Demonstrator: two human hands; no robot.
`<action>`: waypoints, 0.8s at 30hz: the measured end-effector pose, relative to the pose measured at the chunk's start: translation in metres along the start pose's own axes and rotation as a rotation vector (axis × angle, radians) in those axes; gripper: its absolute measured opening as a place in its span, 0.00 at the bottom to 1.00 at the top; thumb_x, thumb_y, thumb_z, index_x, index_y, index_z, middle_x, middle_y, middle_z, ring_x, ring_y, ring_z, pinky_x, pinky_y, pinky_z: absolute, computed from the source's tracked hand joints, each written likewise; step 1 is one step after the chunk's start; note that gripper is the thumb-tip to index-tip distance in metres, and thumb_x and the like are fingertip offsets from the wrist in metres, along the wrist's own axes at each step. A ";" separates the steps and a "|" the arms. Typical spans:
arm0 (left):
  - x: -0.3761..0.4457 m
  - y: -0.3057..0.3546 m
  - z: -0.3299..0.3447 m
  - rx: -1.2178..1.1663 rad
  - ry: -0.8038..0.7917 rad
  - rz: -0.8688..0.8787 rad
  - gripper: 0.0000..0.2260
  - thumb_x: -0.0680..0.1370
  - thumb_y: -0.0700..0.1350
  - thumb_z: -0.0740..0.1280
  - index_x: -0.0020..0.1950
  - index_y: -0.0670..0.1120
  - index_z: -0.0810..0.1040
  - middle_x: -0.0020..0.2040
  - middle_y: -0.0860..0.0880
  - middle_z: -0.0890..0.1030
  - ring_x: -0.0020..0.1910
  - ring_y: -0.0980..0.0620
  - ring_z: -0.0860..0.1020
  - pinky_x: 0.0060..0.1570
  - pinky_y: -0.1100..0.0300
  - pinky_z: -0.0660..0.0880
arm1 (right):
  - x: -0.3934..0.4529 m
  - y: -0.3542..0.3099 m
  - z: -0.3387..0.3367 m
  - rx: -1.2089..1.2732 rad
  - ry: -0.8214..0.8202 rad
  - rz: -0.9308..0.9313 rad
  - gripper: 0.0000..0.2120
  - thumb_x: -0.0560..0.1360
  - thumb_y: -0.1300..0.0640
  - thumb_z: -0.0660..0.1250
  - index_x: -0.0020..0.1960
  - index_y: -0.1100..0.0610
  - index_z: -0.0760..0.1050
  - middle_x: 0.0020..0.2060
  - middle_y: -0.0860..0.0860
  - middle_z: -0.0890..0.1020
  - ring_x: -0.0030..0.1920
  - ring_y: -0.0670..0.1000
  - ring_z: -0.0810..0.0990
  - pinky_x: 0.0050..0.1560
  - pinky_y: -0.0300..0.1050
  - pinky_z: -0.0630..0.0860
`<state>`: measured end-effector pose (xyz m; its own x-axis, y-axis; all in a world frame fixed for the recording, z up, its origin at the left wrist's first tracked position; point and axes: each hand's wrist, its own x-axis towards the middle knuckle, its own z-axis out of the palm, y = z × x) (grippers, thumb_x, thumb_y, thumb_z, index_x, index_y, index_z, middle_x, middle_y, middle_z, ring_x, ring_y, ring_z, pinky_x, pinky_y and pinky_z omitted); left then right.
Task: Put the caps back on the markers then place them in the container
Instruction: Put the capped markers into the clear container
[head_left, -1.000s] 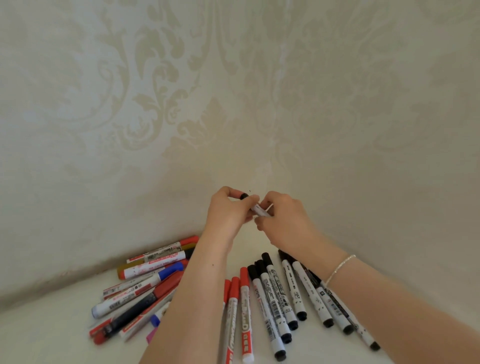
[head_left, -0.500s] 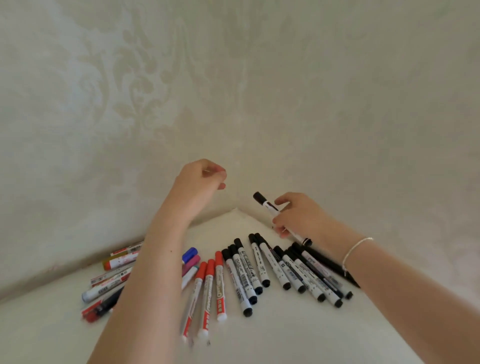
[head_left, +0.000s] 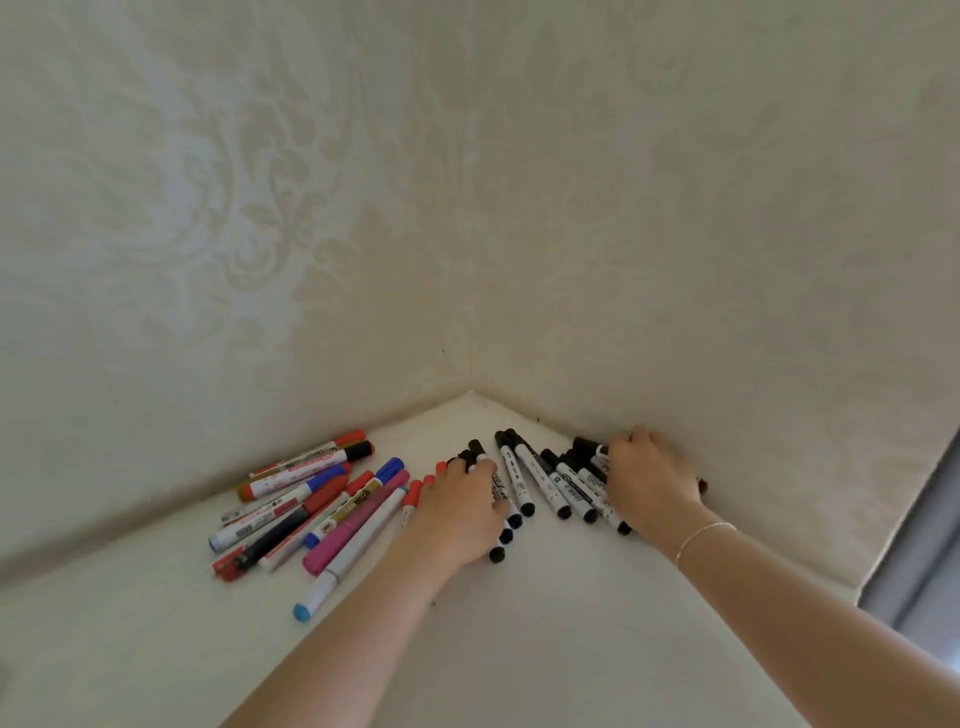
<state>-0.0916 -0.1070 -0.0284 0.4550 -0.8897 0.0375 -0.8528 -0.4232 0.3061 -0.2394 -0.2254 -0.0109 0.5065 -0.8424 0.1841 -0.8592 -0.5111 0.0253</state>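
Observation:
A row of black-capped white markers (head_left: 543, 480) lies fanned out on the white surface (head_left: 519, 634) near the wall corner. My left hand (head_left: 462, 512) rests palm down over the row's left end and over two red-capped markers (head_left: 413, 496), fingertips by the black caps. At the row's right end, against the wall, my right hand (head_left: 652, 478) has its fingers curled down over a black marker (head_left: 589, 447). A loose pile of red, blue, pink and black markers (head_left: 311, 506) lies to the left. No container is in view.
Patterned walls meet in a corner (head_left: 470, 389) just behind the markers. A white marker with a light-blue end (head_left: 317, 597) sticks out toward me from the pile. A grey strip (head_left: 924, 545) runs along the right edge.
My hands were capping a black marker in the air, then parted. Both have come down: the right carried the marker to the row's right end, the left dropped onto the row's left end.

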 end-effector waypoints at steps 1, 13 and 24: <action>0.000 -0.001 0.003 0.031 -0.005 -0.003 0.22 0.81 0.54 0.57 0.74 0.49 0.62 0.69 0.45 0.68 0.67 0.45 0.67 0.66 0.51 0.65 | -0.001 0.000 0.002 0.055 -0.035 0.044 0.14 0.77 0.63 0.57 0.63 0.59 0.69 0.60 0.56 0.73 0.61 0.56 0.72 0.51 0.47 0.73; -0.003 -0.019 0.011 0.054 -0.047 0.059 0.28 0.81 0.62 0.50 0.79 0.55 0.49 0.79 0.43 0.49 0.78 0.44 0.45 0.74 0.46 0.44 | 0.010 -0.016 0.028 -0.001 0.078 0.084 0.12 0.79 0.56 0.55 0.56 0.57 0.74 0.58 0.56 0.73 0.58 0.57 0.71 0.57 0.48 0.66; 0.002 -0.017 0.020 0.014 -0.044 0.125 0.25 0.81 0.59 0.52 0.78 0.56 0.54 0.79 0.46 0.49 0.78 0.46 0.46 0.75 0.47 0.44 | 0.019 -0.017 0.020 0.203 -0.257 0.150 0.43 0.71 0.28 0.56 0.72 0.60 0.61 0.69 0.60 0.64 0.69 0.60 0.62 0.67 0.52 0.63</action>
<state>-0.0812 -0.1046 -0.0525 0.3337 -0.9421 0.0328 -0.9056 -0.3107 0.2887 -0.2135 -0.2365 -0.0271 0.4001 -0.9127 -0.0824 -0.9063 -0.3807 -0.1838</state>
